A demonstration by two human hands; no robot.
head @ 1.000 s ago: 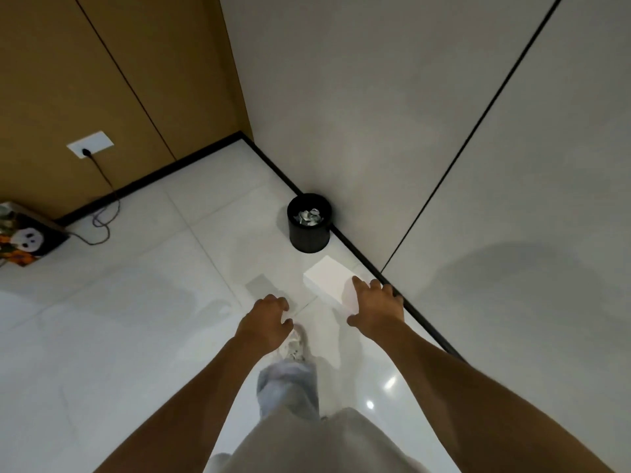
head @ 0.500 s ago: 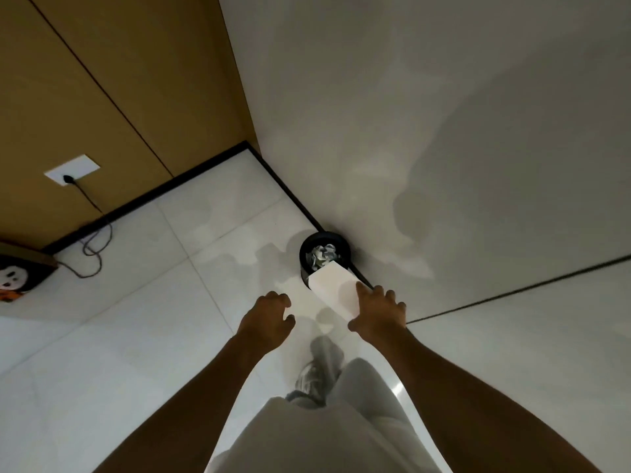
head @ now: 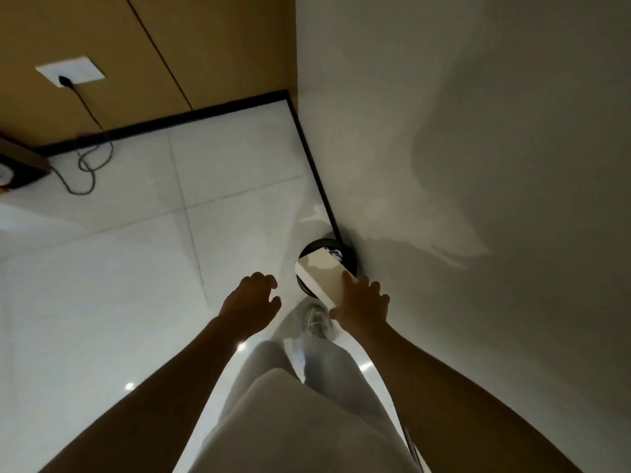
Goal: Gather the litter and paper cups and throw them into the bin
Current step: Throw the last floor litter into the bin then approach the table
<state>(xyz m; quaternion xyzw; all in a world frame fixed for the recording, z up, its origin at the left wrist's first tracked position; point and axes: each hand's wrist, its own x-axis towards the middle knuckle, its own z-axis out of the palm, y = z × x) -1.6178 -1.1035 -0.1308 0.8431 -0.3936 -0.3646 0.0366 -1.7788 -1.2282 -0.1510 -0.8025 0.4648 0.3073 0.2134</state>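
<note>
The right hand's fingers (head: 348, 285) lie fairly straight along the top of a white paper box (head: 319, 276), with the thumb out of sight beneath it, so the right hand (head: 362, 303) grips the box by its near end. The left hand's fingers (head: 264, 283) are loosely curled and hold nothing; the left hand (head: 249, 302) hangs in the air, just left of the box and apart from it.

The box is a flat, oblong piece of litter. Its long axis runs from the right hand forward and a little to the left, and its far end reaches over the open mouth of the black bin (head: 351, 262). The bin stands on the white tiled floor (head: 102, 285), tight against the dark skirting at the foot of the grey wall (head: 478, 131), some way short of the room's corner. Something pale shows inside the bin past the box's far end, too small to identify.

The bin lies straight ahead of and below the right hand, so that hand is plainly the nearer one, and the box already points into the opening. My judgement is that the throw is almost due: the hand need only tip the box's far end down and let go. Because the box looks about as long as the bin's mouth is wide, it could catch on the rim if dropped flat.

A cable (head: 85, 165) trails from a wall socket (head: 70, 75) across the floor at the far left.
</note>
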